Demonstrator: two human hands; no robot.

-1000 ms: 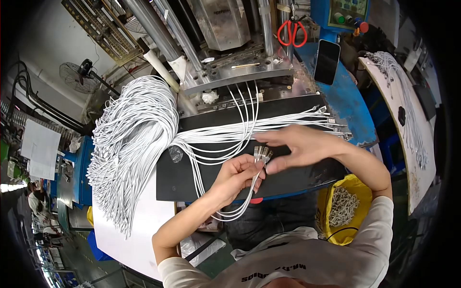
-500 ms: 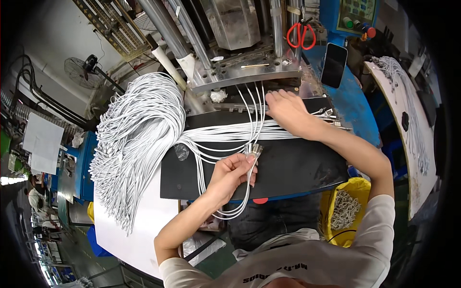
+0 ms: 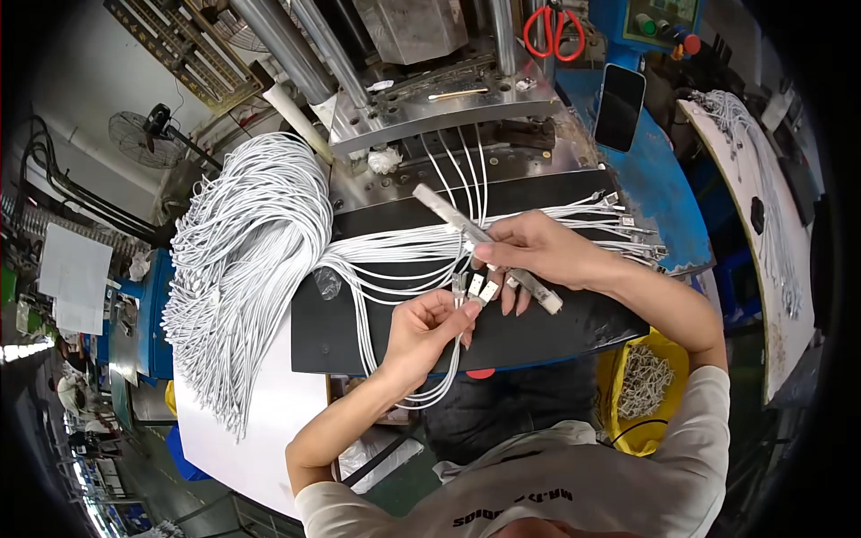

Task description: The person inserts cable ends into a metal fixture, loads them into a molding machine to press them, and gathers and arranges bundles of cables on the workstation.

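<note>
Left hand: thumb and fingers pinched together on a small fan of plugs; metal ends up, away from the body, their leads looping down below the grip and back up to the left.
Right hand: closed around a grey bar, gripped near its middle, both ends sticking out; fingers hide the stretch between, so I take it as one piece.
Bar against plugs: bar just beyond and to the right of the plug tips, long axis slanting from far left to near right, across the line of the plugs. Right hand is the nearer to its middle; left hand sits below, toward the body. Touching or a hair apart, I can't tell.
Mat: black, flat, under both hands; a band of white cables crosses it to plug ends at the right.
Heap: thick white bundle at the left, tails hanging over a pale table.
Press: steel plate behind the mat, a few leads running up to its underside; a swab lies on top.
Right side: red scissors, phone, blue table.
Floor side: yellow bag of white bits by the right elbow.
Far left: fan by the wall.
</note>
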